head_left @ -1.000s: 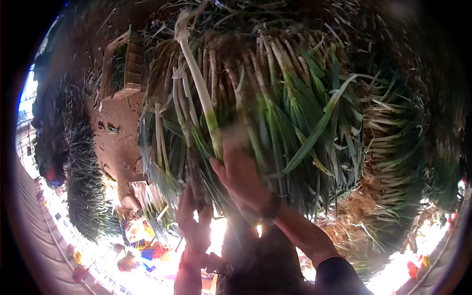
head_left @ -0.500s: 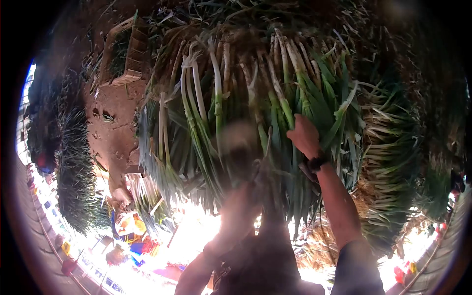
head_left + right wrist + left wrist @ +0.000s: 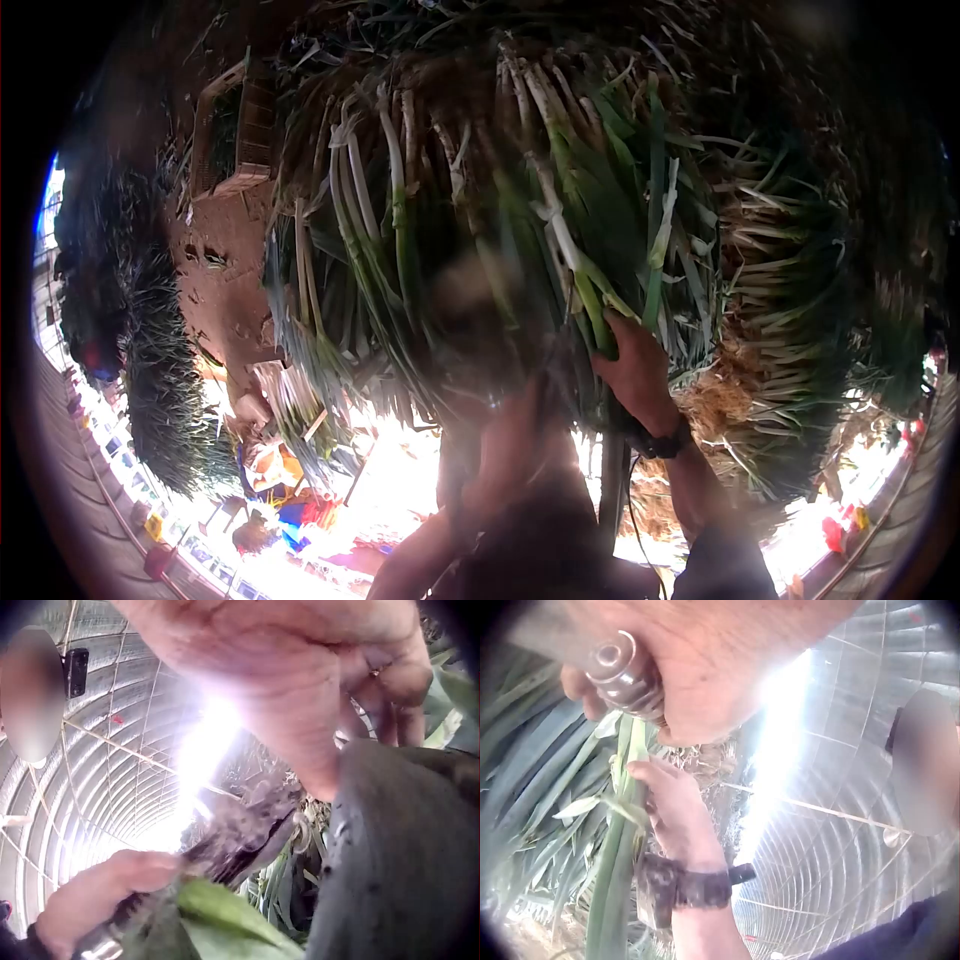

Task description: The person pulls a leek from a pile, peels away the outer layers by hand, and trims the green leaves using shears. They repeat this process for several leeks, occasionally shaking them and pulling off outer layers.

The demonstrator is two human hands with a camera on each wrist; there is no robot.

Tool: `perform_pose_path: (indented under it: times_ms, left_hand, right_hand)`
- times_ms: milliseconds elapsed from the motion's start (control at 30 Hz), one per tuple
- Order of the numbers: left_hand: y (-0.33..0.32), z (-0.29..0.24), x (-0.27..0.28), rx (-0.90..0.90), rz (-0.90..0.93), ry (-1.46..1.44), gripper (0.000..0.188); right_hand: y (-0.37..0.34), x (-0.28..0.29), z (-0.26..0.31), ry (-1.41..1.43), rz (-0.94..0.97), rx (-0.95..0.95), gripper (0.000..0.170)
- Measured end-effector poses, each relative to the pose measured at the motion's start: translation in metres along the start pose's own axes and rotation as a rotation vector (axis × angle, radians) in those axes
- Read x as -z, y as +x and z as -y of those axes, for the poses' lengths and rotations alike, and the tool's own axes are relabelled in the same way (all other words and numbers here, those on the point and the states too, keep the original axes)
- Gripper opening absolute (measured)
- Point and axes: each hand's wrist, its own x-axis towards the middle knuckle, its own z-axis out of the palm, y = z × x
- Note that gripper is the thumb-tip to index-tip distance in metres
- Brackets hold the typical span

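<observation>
My right hand (image 3: 637, 370), a dark watch at its wrist, grips a leek (image 3: 560, 240) by its green part, its pale stem pointing away over the pile. In the left wrist view, thumb and fingers close round the leek (image 3: 634, 750). Beside it, nearer my body, my left hand (image 3: 505, 440) is blurred in the head view. From the left wrist view, that left hand (image 3: 705, 667) holds a metal tool (image 3: 626, 679) with a round, ringed end, close by the leek. Broad leaves partly hide the hands in the right wrist view.
A wide pile of leeks (image 3: 370, 220) lies in front, roots away from me. More leeks (image 3: 780, 290) are stacked at the right. A crate (image 3: 255, 130) stands on bare soil (image 3: 215, 280) at the far left. Bright light comes through the plastic tunnel (image 3: 840, 847).
My right hand left the large leek at the middle, reached right into the pile, and has drawn another leek back toward me. My left hand, with the tool, moved right to the middle.
</observation>
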Motion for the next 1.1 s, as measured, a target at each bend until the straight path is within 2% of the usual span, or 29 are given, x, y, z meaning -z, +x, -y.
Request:
perform_pose_path:
  times_ms: [67, 100, 167, 267, 400, 467, 533, 567, 600, 667, 733, 767, 833, 867, 900, 933, 967, 1000, 1033, 1067, 1100]
  left_hand:
    - [0.016, -0.005, -0.007, 0.046, -0.109, -0.070, 0.046]
    - [0.025, 0.003, -0.014, 0.040, -0.108, -0.064, 0.046]
    - [0.046, 0.026, -0.026, -0.112, -0.208, 0.100, 0.055]
    - [0.078, 0.015, -0.019, -0.130, -0.262, 0.050, 0.052]
    - [0.116, 0.000, -0.006, -0.065, -0.212, 0.066, 0.048]
    - [0.129, -0.015, 0.006, 0.104, -0.124, 0.050, 0.032]
    - [0.138, -0.009, 0.009, 0.093, -0.129, 0.016, 0.036]
    - [0.140, -0.005, 0.012, 0.082, -0.132, -0.017, 0.039]
    - [0.136, -0.001, 0.013, 0.086, -0.136, -0.020, 0.039]
    - [0.117, 0.006, 0.013, 0.047, -0.199, -0.234, 0.042]
    - [0.084, 0.023, 0.011, -0.022, -0.236, -0.197, 0.044]
    - [0.066, 0.033, 0.011, -0.091, -0.271, -0.156, 0.047]
    - [0.026, 0.019, 0.036, -0.138, 0.052, -0.051, 0.049]
    - [0.012, 0.014, 0.050, -0.138, 0.050, -0.053, 0.049]
    - [0.001, 0.009, 0.063, -0.197, 0.006, -0.017, 0.049]
    - [-0.012, 0.014, 0.073, -0.256, -0.039, 0.018, 0.049]
    - [-0.023, 0.065, 0.056, 0.089, -0.013, -0.261, 0.035]
    - [-0.029, 0.047, 0.088, 0.140, -0.204, -0.396, 0.040]
    - [-0.034, 0.077, 0.100, 0.147, -0.298, -0.354, 0.048]
    - [-0.025, 0.070, 0.108, 0.057, -0.584, -0.307, 0.040]
    - [-0.027, 0.081, 0.121, 0.186, -0.625, -0.325, 0.046]
  right_hand:
    - [-0.009, 0.004, -0.005, 0.024, 0.019, -0.030, 0.060]
    - [-0.013, 0.006, -0.008, 0.037, 0.055, -0.061, 0.060]
    - [-0.021, 0.007, -0.011, 0.057, 0.088, -0.091, 0.059]
    - [-0.028, 0.007, -0.016, 0.052, 0.071, -0.111, 0.059]
    - [-0.030, 0.007, -0.020, 0.120, 0.067, -0.107, 0.058]
    - [-0.029, 0.009, -0.021, 0.166, 0.085, -0.115, 0.057]
    - [-0.028, 0.012, -0.018, 0.249, 0.189, -0.238, 0.058]
    - [-0.028, 0.009, -0.020, 0.247, 0.191, -0.232, 0.058]
    - [-0.030, 0.008, -0.021, 0.273, 0.149, -0.216, 0.057]
    - [-0.031, 0.007, -0.019, 0.296, 0.106, -0.202, 0.056]
    - [-0.029, 0.026, 0.000, 0.531, 0.116, -0.243, 0.054]
    - [-0.027, 0.039, 0.017, 0.528, 0.119, -0.243, 0.054]
    - [-0.019, 0.055, 0.059, 0.703, 0.075, -0.188, 0.051]
    - [-0.016, 0.051, 0.071, 0.776, 0.055, -0.117, 0.052]
    - [-0.011, 0.051, 0.088, 0.773, 0.055, -0.116, 0.052]
    - [-0.004, 0.053, 0.108, 0.753, 0.042, -0.037, 0.051]
    - [0.004, 0.048, 0.128, 0.734, 0.033, 0.042, 0.050]
    - [0.012, 0.033, 0.144, 0.734, 0.041, 0.042, 0.050]
    - [0.022, 0.009, 0.158, 0.794, 0.032, 0.092, 0.050]
    - [0.032, -0.014, 0.170, 0.852, 0.020, 0.142, 0.050]
    - [0.042, -0.036, 0.182, 0.851, 0.022, 0.143, 0.050]
